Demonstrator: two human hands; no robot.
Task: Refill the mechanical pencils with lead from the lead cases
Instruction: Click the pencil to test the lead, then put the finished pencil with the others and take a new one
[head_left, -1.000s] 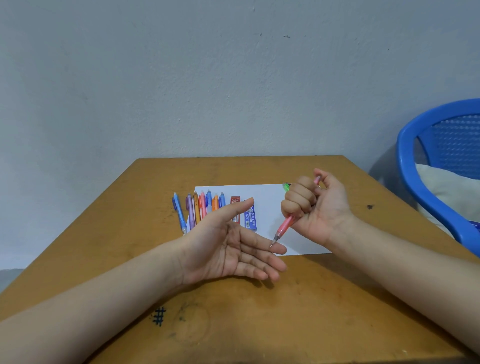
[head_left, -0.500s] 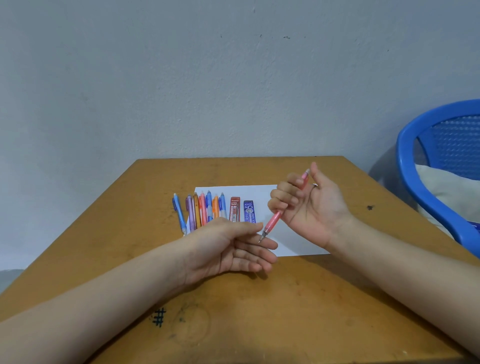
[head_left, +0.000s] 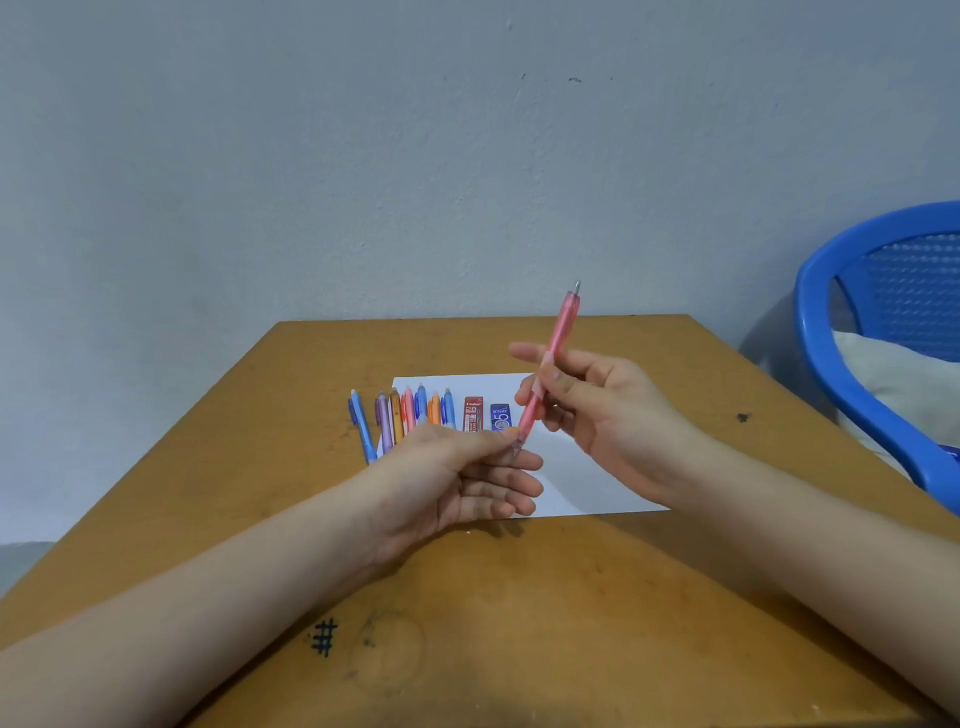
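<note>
Nearest me, over the middle of the surface (head_left: 519, 597), my left hand (head_left: 457, 483) lies with its fingers (head_left: 511, 488) loosely straight, holding nothing; the pink pencil (head_left: 558, 338) touches it tip-down by the thumb. My right hand (head_left: 613, 415) grips that pencil's barrel above the white paper (head_left: 582, 478). Pressing harder could snap any lead or prick me, and a slip could scatter the other pencils (head_left: 410, 415) and lead cases (head_left: 472, 414) lined up toward the far edge.
</note>
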